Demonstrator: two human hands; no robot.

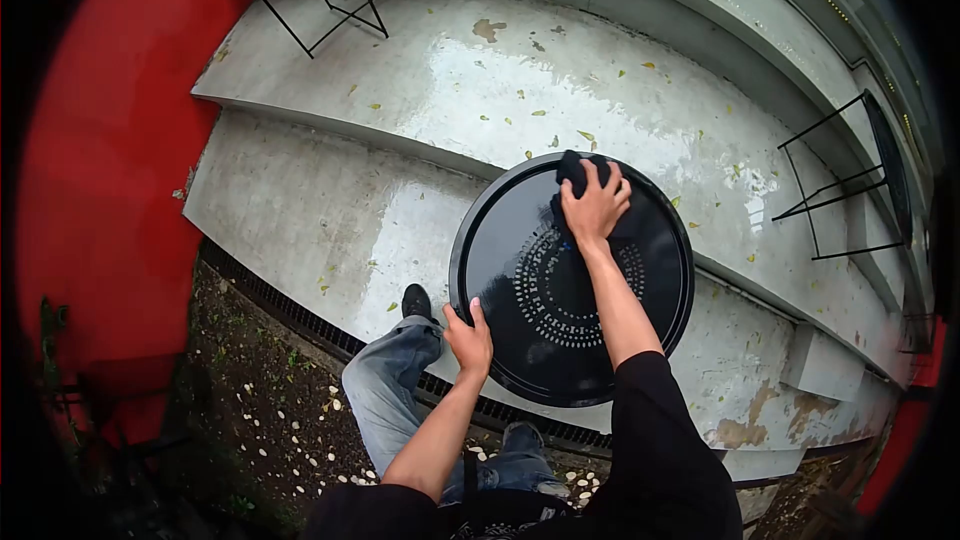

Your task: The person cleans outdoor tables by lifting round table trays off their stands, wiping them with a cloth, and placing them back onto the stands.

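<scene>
A round black table [490, 240] with a raised rim and a ring of pale printed marks fills the middle of the view; its legs are hidden. My right hand [597, 202] presses a bunched black cloth [568, 172] onto its glossy top, close to the far rim. At the near left edge, my left hand [468, 342] grips the rim, some of its fingers hidden.
Wide wet concrete steps [300, 190] with scattered leaves surround the table. Wire-legged black furniture stands at the upper left [345, 15] and right [845, 180]. A drain grate [270, 295] and pebbled soil [290, 410] run along the near edge, beside a red wall [110, 170].
</scene>
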